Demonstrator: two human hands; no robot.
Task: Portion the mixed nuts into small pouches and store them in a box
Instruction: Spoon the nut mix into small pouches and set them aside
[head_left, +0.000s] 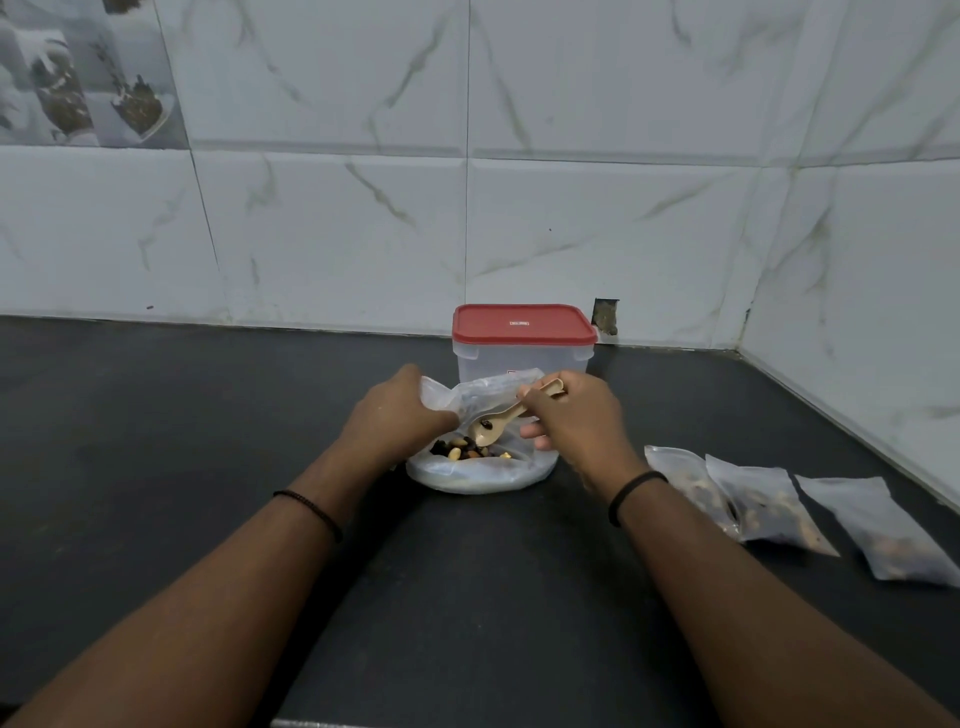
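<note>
**Scooping nuts from the bag**

Left hand (397, 415) gripping the rim of a clear plastic bag (480, 470) of mixed nuts (467, 451) on the dark countertop (208, 415). Right hand (571, 415) pinching a small beige plastic spoon (493, 428), bowl over the nuts. Behind, touching the bag: a lidded translucent box with red lid (523, 338). Right: three filled frosted pouches (769, 504), lying flat.
</note>
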